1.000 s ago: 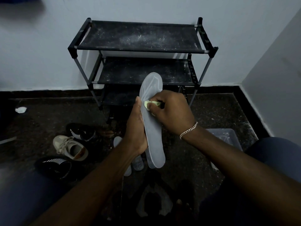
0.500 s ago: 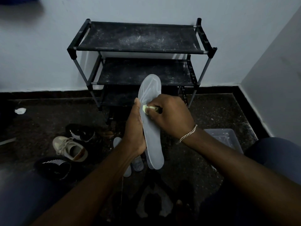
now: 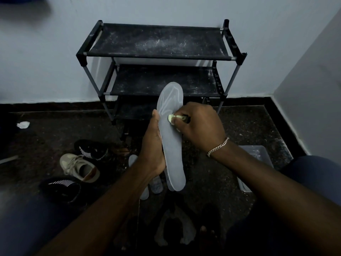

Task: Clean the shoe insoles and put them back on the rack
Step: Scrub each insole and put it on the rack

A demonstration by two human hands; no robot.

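Holding a grey insole (image 3: 172, 145) upright at the centre of the frame, the left hand (image 3: 153, 148) curls round its left edge. The right hand (image 3: 199, 124) pinches a pale green cleaning tool (image 3: 172, 118) against its upper half. The insole hides part of the lower shelves of the black rack (image 3: 156, 41) behind it. A beige shoe (image 3: 79, 167) lies lower left, spare insoles (image 3: 156, 184) lie on the floor beneath the hands, and a clear tub (image 3: 258, 154) sits right. Since half a second ago, the tool has edged slightly upward.

A: Your way to the rack (image 3: 82, 56)?
B: Top shelf (image 3: 156, 41) open to you from above. On the floor (image 3: 230, 126): shoes (image 3: 79, 166) left, plastic box (image 3: 258, 154) right, loose insoles (image 3: 156, 184) centre.
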